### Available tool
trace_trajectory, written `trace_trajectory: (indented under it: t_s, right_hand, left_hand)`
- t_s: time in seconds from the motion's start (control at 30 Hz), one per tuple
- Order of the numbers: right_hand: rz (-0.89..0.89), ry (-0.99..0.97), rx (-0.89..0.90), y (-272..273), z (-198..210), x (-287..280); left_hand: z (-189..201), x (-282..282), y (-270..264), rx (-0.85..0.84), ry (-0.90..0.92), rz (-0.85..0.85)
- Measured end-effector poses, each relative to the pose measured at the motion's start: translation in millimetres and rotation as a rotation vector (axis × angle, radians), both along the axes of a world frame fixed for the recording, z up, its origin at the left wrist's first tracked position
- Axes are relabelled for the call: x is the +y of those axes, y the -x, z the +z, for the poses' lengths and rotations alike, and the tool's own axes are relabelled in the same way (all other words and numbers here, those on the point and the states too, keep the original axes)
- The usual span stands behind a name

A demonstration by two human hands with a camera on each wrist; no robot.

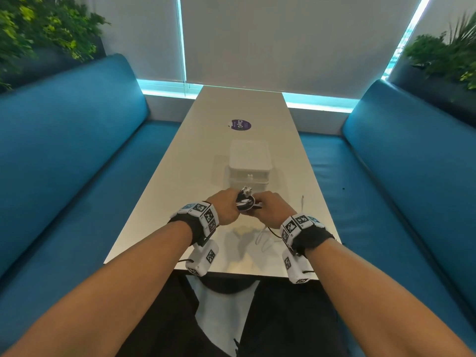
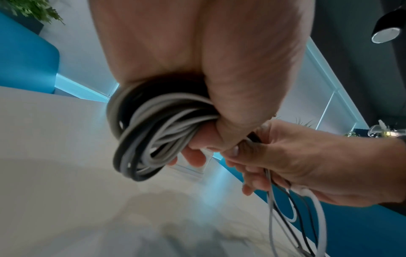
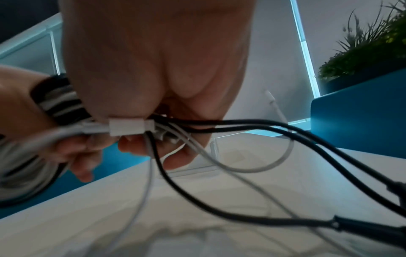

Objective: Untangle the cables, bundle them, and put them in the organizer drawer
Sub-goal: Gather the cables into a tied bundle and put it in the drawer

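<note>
Right now my left hand (image 1: pixel 226 210) is curled tight around the coil of cables (image 2: pixel 149 132), and my right hand (image 1: pixel 270 211), touching it, pinches the loose tails (image 3: pixel 219 127) with a white plug. Both hover above the worktop (image 1: pixel 201 161) near its front edge. Those tails trail toward the right edge, so I judge the right-hand grip winds next; the organizer drawer (image 1: pixel 249 171) sits straight beyond, shut.
</note>
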State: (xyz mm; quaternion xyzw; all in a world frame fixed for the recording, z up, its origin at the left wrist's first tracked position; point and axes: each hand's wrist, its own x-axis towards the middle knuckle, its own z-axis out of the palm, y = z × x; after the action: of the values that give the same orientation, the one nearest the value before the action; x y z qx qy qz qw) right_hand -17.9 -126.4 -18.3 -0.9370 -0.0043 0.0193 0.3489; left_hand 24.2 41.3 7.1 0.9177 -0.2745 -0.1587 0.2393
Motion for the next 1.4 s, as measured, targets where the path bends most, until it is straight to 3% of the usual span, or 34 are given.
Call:
trace_trajectory:
  t_s: [0.2, 0.4, 0.5, 0.67, 0.93, 1.1, 1.23, 1.4]
  right_hand:
    - [-0.044, 0.089, -0.066, -4.5, 1.6, -0.7]
    - [-0.11, 0.018, 0.009, -1.0, 1.7, -6.2]
    - [-0.061, -0.04, 0.097, 0.4, 2.1, -9.0]
    - [-0.027, -0.101, 0.066, 2.3, 1.3, -4.7]
    - [-0.037, -0.015, 0.054, 6.1, 5.5, -5.3]
    - [-0.062, 0.06, 0.077, 8.4, 5.9, -9.3]
    - [-0.114, -0.046, 0.067, 10.3, 8.3, -12.3]
    - [-0.096, 0.022, 0.142, 21.6, -2.9, -26.1]
  left_hand:
    - [0.3, -1.3, -0.6, 0.036, 0.036, -0.006]
    - [-6.8, 6.0, -6.0, -0.001, -0.01, 0.141]
    - [-7.5, 6.9, -6.3, -0.038, 0.008, 0.16]
    - [-8.1, 2.1, -4.3, -0.04, -0.02, 0.129]
    - [-19.1, -3.1, 5.4, 0.138, 0.215, 0.001]
    - [-21.7, -3.7, 1.2, 0.114, 0.183, -0.083]
    - [-13.6, 1.1, -2.4, 0.159, 0.24, 0.004]
    - [-7.9, 16.0, -21.7, 0.092, 0.31, 0.264]
